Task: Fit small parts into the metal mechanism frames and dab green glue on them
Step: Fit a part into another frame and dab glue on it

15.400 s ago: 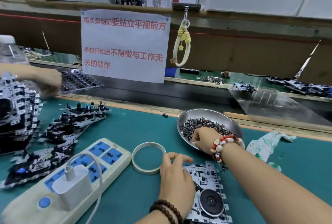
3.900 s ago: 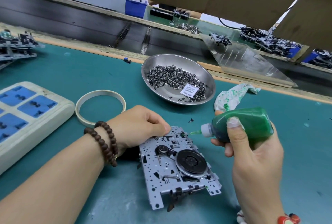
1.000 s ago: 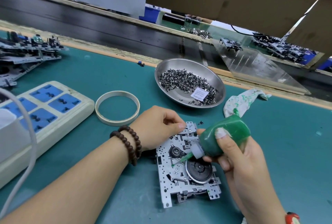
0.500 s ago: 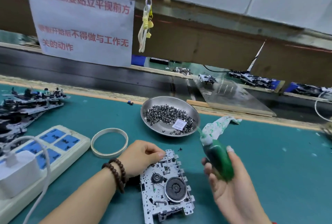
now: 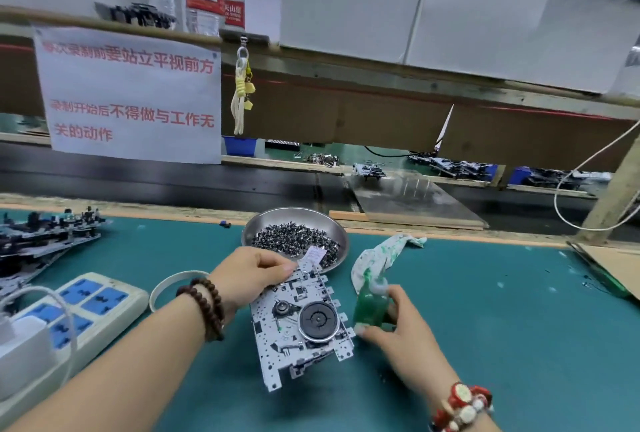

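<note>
Mechanism frame [image 5: 300, 324], grey punched metal with a black round wheel, lying on the green bench mat [image 5: 502, 327] just in front of the steel dish of small parts [image 5: 294, 241]. My left hand [image 5: 249, 275] has its fingers curled over the frame's far corner, pinching it; my right hand [image 5: 394, 327] is wrapped around the green glue bottle [image 5: 370, 305], which stands nozzle-up just beside the frame's right edge, near the stained rag [image 5: 384, 255]. I judge the step in hand to be parking the bottle after a dab. To do it well, I would seat the bottle flat on its base, clear of the frame, so it cannot tip or drip, and keep the frame level under my left hand so wet glue does not run. Whether glue already sits on the frame I cannot tell
</note>
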Demonstrator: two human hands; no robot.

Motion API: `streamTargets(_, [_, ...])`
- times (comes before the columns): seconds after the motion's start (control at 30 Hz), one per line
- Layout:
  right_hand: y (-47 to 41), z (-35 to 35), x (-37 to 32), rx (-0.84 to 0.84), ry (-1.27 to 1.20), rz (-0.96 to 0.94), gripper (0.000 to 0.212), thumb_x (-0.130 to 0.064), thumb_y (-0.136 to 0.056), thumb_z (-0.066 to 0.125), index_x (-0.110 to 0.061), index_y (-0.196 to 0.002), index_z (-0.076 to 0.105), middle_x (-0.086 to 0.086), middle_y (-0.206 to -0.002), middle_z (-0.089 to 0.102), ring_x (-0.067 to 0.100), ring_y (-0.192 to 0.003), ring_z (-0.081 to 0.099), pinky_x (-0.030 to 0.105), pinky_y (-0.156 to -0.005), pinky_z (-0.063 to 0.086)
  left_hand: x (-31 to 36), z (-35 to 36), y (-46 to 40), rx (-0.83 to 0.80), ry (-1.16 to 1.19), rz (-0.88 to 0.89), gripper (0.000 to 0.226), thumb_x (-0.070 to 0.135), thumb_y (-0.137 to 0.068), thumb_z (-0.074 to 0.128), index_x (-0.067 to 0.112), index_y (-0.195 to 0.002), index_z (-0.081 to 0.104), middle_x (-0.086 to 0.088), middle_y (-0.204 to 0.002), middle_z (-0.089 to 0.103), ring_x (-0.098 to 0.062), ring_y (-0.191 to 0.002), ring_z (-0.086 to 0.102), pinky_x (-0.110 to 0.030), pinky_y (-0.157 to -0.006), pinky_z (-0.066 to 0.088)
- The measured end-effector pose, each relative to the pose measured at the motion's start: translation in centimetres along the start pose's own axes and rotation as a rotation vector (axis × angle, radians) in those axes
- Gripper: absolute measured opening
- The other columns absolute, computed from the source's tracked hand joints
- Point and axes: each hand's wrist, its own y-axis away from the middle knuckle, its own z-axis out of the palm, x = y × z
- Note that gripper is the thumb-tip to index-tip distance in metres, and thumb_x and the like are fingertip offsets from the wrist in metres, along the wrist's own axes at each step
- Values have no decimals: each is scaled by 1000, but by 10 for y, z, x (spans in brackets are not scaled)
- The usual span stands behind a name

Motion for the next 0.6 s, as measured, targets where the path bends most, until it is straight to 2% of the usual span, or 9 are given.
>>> streamTargets(0.07, [-4, 1, 5, -11, 193, -10, 37, -20, -76, 74, -33, -97, 46, -17, -98, 63, 7, -94, 61, 11, -74, 41, 5, 2, -1, 1, -6, 21, 11, 16, -84, 65, 18, -75, 72, 7, -86, 71, -9, -86, 63, -22, -83, 47])
streamTargets(0.2, [-3, -3, 3, -35, 414, 46, 55, -42, -75, 70, -35, -122, 41, -2, -119, 53, 21, -120, 43, 32, -102, 35, 16, 5, -4, 24, 34, 71, 13, 14, -84, 64, 18, -75, 71, 9, -79, 72, -6, -77, 61, -12, -66, 45])
streamTargets(0.3, [4, -28, 0, -25, 353, 41, 67, -35, -84, 65, -37, -137, 25, -11, -135, 40, 15, -127, 34, 28, -106, 29, 28, 1, -9, 43, 144, 95, 12, 12, -84, 63, 14, -77, 71, 5, -75, 73, -7, -69, 64, -15, -59, 49])
streamTargets(0.33, [8, -40, -6, 22, 272, 16, 60, -30, -88, 62, -37, -136, 25, -17, -134, 42, 8, -121, 40, 21, -99, 33, 34, 1, -12, 34, 174, 93, 12, 11, -85, 61, 12, -79, 71, 1, -74, 73, -8, -65, 65, -16, -56, 51])
streamTargets(0.4, [12, -62, -24, 121, 0, -2, 39, -23, -91, 56, -34, -124, 38, -20, -120, 59, -4, -89, 58, 9, -71, 43, 49, -1, -22, 9, 215, 76, 12, 10, -86, 59, 9, -82, 70, -7, -76, 73, -13, -60, 67, -20, -51, 53])
streamTargets(0.43, [13, -72, -34, 129, -143, 15, 32, -26, -90, 56, -32, -119, 46, -18, -108, 67, -4, -75, 61, 10, -58, 45, 57, 0, -29, -5, 221, 69, 12, 10, -87, 59, 9, -83, 70, -10, -77, 73, -16, -60, 67, -23, -51, 54])
streamTargets(0.47, [14, -79, -47, 92, -248, 32, 32, -35, -84, 58, -31, -116, 52, -15, -98, 71, -2, -68, 62, 14, -49, 45, 67, 3, -37, -26, 225, 67, 12, 11, -86, 59, 9, -84, 71, -11, -79, 73, -18, -62, 67, -26, -52, 56])
streamTargets(0.53, [8, -86, -67, -70, -381, 57, 49, -52, -66, 58, -29, -109, 59, -9, -96, 72, 4, -68, 65, 18, -41, 42, 89, 13, -56, -69, 183, 95, 12, 16, -83, 62, 9, -86, 72, -10, -84, 73, -21, -72, 67, -34, -65, 57])
streamTargets(0.6, [-7, -86, -79, -174, -430, 103, 54, -52, -64, 57, -20, -107, 62, 1, -102, 71, 10, -67, 67, 19, -37, 41, 107, 31, -74, -86, 71, 150, 10, 18, -82, 65, 13, -82, 73, -3, -86, 73, -17, -82, 64, -31, -75, 52])
